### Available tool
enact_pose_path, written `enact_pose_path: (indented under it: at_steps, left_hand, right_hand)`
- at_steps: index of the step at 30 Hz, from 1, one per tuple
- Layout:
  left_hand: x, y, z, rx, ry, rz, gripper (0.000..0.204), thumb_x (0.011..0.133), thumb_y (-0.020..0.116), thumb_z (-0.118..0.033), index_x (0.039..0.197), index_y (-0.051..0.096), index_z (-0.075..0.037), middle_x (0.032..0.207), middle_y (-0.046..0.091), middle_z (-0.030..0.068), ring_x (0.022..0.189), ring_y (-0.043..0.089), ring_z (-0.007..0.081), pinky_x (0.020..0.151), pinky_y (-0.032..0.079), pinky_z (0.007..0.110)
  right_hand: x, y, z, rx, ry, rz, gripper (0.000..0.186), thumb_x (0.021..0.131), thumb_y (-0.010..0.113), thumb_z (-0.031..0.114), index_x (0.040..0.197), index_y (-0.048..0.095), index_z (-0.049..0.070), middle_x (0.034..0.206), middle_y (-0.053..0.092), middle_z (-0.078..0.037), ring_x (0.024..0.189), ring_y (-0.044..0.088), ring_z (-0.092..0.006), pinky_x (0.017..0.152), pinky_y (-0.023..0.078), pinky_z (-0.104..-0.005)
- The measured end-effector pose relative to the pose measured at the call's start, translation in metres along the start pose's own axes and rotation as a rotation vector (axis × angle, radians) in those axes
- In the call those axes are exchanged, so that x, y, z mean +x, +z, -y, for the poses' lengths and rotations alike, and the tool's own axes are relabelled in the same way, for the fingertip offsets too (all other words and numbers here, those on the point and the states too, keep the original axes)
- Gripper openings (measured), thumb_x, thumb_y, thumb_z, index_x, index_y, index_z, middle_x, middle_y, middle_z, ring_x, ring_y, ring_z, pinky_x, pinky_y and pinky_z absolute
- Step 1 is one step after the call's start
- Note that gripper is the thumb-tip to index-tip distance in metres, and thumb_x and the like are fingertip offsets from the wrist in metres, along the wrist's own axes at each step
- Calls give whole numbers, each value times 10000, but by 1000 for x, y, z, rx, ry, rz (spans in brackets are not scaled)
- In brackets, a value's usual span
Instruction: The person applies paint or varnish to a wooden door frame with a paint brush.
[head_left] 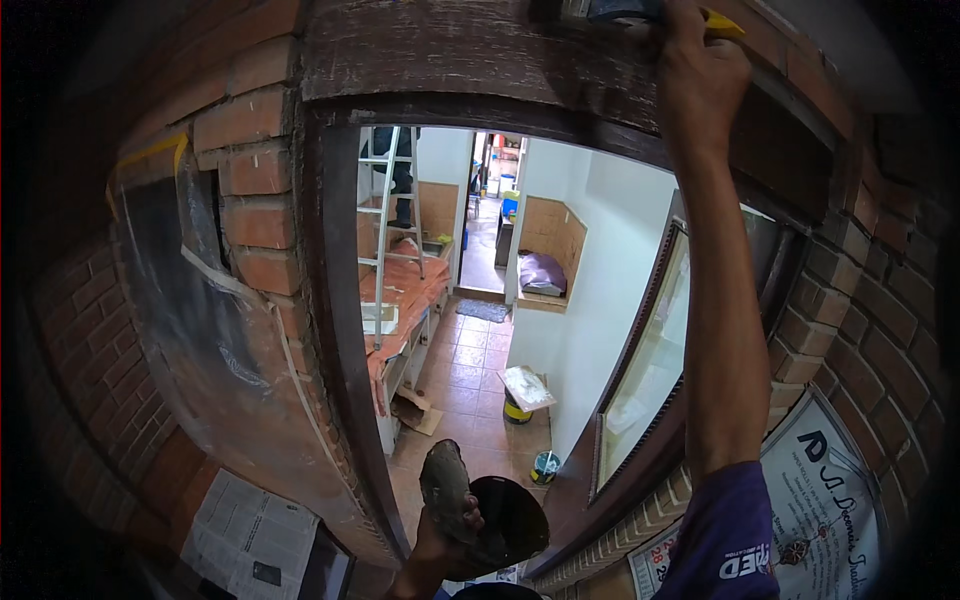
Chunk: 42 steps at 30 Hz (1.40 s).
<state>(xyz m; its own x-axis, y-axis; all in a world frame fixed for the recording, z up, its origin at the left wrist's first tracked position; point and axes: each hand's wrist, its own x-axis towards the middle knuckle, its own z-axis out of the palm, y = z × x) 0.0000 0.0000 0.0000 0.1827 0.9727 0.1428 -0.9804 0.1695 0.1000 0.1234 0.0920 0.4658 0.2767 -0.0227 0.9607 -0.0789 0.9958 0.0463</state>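
My right hand (705, 85) is raised to the dark brown wooden beam (480, 60) above the doorway. It is closed around a paintbrush with a dark and yellow handle (724, 24); the upper edge of the picture and shadow partly hide its head. Low in the middle, my left hand (455, 530) grips a dark, round, open container (515, 520). A flat greyish piece (445, 478), of a kind I cannot make out, stands up against the container's rim under the same fingers. What lies inside the container is too dark to tell.
Brick walls (258, 170) flank the doorway; plastic sheeting (190, 280) is taped on the left. Beyond stand a ladder (385, 220) with a person's legs (404, 190), a cloth-covered counter (415, 285), and buckets (517, 408) on the tiled floor. An inward-swung glazed panel (645, 360) stands right.
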Motion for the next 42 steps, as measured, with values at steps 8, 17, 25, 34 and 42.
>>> enact_pose_path:
  at_steps: [8,17,25,34,42]
  left_hand:
    - [-12,-7,-10,-34,73,-103,275,798,416,-216,953,391,9,809,489,114,669,484,201,677,407,311]
    - [-11,-22,-25,-54,36,-43,301,795,417,-263,915,432,12,799,497,116,646,487,197,674,406,304]
    - [-13,-5,-21,-8,67,-93,283,785,402,-265,895,437,-6,783,504,110,639,501,195,637,412,312]
    - [-14,-26,-27,-54,112,-80,319,797,392,-292,925,439,-3,788,506,117,627,503,205,629,420,334]
    - [-16,-27,-33,-91,123,-41,354,802,392,-316,906,438,19,803,490,118,672,497,223,674,421,336]
  right_hand:
    - [6,-11,-22,-389,-17,-25,333,790,532,325,695,619,18,538,539,-20,455,436,-53,456,353,-220]
    - [20,-75,-5,-571,-8,-195,413,764,533,343,614,576,-39,518,549,-85,495,512,-118,513,406,-259]
    - [18,-22,-3,-1035,-463,68,414,762,540,380,740,576,-32,613,563,-116,575,516,-123,567,408,-271]
    - [12,21,14,-383,-230,100,314,833,465,192,538,447,86,469,422,33,391,354,-52,338,272,-222]
    - [14,-6,8,-398,-252,11,299,840,469,197,562,419,101,509,397,42,438,348,-44,379,284,-210]
